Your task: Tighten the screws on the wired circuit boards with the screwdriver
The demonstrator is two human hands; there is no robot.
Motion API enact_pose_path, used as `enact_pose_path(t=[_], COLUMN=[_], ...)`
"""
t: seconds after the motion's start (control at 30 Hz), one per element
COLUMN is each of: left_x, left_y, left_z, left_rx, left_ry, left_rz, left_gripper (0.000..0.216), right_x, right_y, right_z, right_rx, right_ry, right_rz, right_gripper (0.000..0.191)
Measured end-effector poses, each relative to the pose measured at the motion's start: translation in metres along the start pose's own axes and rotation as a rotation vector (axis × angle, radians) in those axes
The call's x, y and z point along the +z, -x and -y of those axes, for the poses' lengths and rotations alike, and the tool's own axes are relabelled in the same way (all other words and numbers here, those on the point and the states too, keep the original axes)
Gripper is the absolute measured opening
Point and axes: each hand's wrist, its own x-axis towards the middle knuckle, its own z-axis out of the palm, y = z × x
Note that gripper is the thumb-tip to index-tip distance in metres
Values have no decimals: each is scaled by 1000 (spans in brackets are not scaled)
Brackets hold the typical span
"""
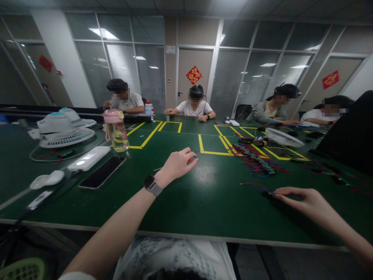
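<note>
Head view: the left hand, watch on its wrist, reaches across the green table with fingers pinched on a small orange-red piece at its tip. The right hand, at four o'clock from the left, lies flat with fingertips touching a red-and-blue wire, grasping nothing. A wire bundle sits at twelve o'clock from the right hand. At nine o'clock from the left hand lie a phone, a power bank and a bottle.
</note>
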Motion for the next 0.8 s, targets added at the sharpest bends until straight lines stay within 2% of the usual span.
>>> enact_pose_path(t=[0.13, 0.23, 0.4, 0.5, 0.8], left_x=[1, 2, 4, 5, 6], left_y=[0, 0, 1, 1, 2], left_z=[0, 0, 1, 2, 0], left_rx=[5, 11, 16, 21, 39], left_ry=[-9, -4, -12, -18, -27], left_rz=[20, 20, 17, 25, 36], left_gripper=[33, 32, 32, 32, 31], right_x=[-24, -34, -41, -43, -37], right_y=[0, -3, -4, -4, -5], right_z=[-27, -40, -49, -48, -54], right_rx=[183, 236, 213, 215, 133], right_ry=[-19, -44, -100, 8, 185], right_rz=[-31, -61, -102, -125, -36], right_gripper=[27, 33, 35, 38, 41])
